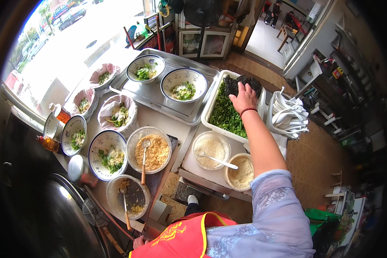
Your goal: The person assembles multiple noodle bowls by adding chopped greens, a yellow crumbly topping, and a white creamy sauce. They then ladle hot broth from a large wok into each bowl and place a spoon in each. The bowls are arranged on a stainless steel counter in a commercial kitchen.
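My right hand [244, 98] reaches over a white plastic basket [207, 115], its fingers apart and touching dark dried seaweed [257, 84]. Chopped green herbs [225, 112] fill the rest of that basket. Low at the picture's bottom, my left hand [138, 242] shows only in part beside the red apron [180, 236]; its fingers are mostly hidden. Patterned bowls [184, 84] and bag-lined bowls [118, 112] hold greens and pale shreds. Nearer me are a tub of brown crumbs [152, 150] with a spoon, and a nearly emptied tub [128, 198] with another spoon.
White spoons [287, 112] fill a container right of the basket. Tubs of pale powder [211, 148] and beige paste [240, 172] stand before it. Bottles [61, 112] and a metal canister [79, 170] are at left, above a large round metal lid [66, 215]. A metal tray [176, 112] lies behind.
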`<state>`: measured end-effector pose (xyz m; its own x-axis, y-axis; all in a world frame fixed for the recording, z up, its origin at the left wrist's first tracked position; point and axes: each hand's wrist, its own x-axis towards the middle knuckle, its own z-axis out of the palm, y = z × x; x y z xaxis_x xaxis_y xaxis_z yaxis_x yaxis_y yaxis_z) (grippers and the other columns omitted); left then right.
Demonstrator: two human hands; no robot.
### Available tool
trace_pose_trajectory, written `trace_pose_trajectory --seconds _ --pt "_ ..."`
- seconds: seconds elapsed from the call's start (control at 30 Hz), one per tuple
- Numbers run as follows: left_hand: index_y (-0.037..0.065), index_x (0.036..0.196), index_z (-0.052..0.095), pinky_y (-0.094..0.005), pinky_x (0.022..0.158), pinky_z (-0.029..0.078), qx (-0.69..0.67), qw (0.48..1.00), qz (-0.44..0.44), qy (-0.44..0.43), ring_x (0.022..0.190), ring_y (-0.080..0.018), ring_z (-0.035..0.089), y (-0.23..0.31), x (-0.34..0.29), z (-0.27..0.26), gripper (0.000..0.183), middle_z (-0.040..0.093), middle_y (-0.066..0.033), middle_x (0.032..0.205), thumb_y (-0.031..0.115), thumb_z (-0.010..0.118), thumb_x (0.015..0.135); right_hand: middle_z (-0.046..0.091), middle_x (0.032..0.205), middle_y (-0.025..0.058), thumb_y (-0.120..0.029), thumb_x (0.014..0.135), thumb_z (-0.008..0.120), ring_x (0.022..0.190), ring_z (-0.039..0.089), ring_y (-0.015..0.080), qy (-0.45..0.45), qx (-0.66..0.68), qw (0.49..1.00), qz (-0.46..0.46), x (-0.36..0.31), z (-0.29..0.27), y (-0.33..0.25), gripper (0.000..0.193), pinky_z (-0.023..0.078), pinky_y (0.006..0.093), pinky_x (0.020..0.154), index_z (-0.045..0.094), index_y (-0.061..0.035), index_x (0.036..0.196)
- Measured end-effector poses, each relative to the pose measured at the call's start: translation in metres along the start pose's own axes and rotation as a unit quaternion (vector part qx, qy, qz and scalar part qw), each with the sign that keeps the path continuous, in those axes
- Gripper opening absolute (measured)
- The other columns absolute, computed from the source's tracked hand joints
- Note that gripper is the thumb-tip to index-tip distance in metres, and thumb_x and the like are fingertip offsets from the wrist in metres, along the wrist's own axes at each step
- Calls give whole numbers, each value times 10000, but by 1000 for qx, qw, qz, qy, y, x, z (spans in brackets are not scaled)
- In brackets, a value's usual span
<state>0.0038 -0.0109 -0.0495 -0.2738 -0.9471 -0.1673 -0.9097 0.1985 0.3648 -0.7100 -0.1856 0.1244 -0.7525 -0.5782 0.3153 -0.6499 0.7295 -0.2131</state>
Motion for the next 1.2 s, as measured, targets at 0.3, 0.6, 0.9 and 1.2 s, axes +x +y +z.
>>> trace_pose_trajectory --seconds 0.3,0.6,0.9,1.2 --pt "13 1060 657 -412 806 495 -66 952 146 260 911 -323 612 161 78 -228 215 633 -170 1004 104 608 871 667 992 134 -230 898 583 956 619 331 -68 54 993 -84 1 -10 29 210 502 441 872 658 -128 1065" --pt "76 1253 556 -397 866 511 31 845 525 100 1112 -305 554 452 291 -181 511 526 -93 1308 249 703 796 641 924 40 -98 810 618 922 600 249 52 30 945 -320 -43 -94 33 126 471 383 850 645 -107 933" --pt "94 1018 653 -409 693 523 -249 844 475 -16 801 -356 656 560 332 -96 183 672 -167 884 130 666 838 668 961 91 -110 785 738 890 656 257 41 339 910 -235 -39 -107 49 274 527 340 789 624 -64 1029" --pt "45 945 586 -483 705 491 -218 897 382 -32 792 -421 624 561 342 -82 125 646 -218 822 134 601 859 672 802 129 -112 818 709 743 669 331 120 381 893 -208 -18 -62 38 197 542 381 645 626 -73 993"
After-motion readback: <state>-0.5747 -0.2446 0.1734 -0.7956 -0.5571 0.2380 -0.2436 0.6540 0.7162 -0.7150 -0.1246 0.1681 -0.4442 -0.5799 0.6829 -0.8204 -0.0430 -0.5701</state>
